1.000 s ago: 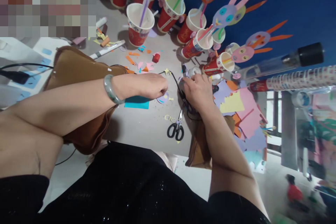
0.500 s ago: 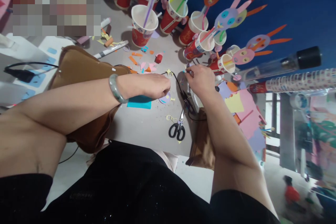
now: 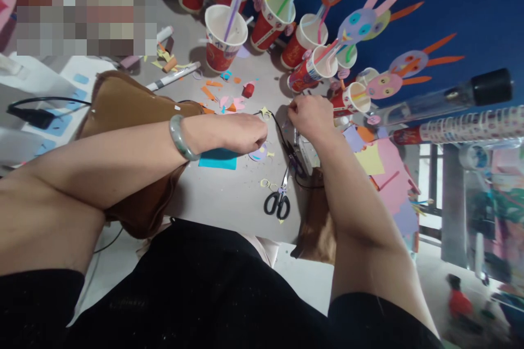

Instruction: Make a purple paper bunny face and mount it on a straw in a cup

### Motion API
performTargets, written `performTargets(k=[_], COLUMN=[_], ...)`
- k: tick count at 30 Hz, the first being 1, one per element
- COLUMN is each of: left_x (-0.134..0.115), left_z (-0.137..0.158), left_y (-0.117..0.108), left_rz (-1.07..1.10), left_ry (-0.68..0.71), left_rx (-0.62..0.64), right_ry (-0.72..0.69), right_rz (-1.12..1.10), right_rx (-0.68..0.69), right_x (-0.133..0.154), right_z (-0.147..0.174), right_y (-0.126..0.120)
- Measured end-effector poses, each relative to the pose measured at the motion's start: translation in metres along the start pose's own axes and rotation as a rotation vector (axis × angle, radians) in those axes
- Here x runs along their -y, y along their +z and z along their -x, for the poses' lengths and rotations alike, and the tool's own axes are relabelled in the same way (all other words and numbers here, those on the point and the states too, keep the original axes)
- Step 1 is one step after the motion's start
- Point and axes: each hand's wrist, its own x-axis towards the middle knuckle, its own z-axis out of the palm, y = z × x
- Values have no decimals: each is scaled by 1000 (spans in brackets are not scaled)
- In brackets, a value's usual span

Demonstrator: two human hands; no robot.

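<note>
My left hand [image 3: 245, 133] is closed, its fingers curled down above the table. Whatever it may hold is hidden. Just under it lie a purple paper oval [image 3: 258, 152] with blue marks and a bright blue paper sheet [image 3: 218, 160]. My right hand [image 3: 311, 114] is also closed, beside the foot of the red paper cups [image 3: 303, 80]. Anything between its fingers is out of sight. Between my hands and nearer to me, black-handled scissors [image 3: 278, 204] rest on the table. A dark tool with a cord [image 3: 295, 158] lies below my right hand.
Paper cups with straws and paper animal faces [image 3: 355, 26] line the back. A brown cushion [image 3: 131, 103] sits under my left forearm. Paper scraps [image 3: 213, 85] and a marker [image 3: 174, 77] lie beyond. Stacked cups [image 3: 470, 125] and coloured paper sheets [image 3: 391, 174] are at right.
My right hand has turned slightly and its fingers have curled in more. My left hand stays nearly in place. The view has shifted a little.
</note>
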Motion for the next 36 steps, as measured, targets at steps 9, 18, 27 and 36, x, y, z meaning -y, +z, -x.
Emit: performTargets(k=[9,18,27,36], left_x=[0,-6,-1,-1], left_z=[-3,3,-2,-2], left_y=[2,-6,-2,-2], left_rz=[19,-36,-64,-11], left_ry=[4,14,41,17], left_rx=[-22,37,18,14], right_ry=[-21,-58,-11,54], right_rz=[-622,-603,-205,-376], right_rx=[-98,-142,29,7], right_x=[-16,-20,-11,-9], right_z=[57,58,56,61], right_y=[-2,10,9,6])
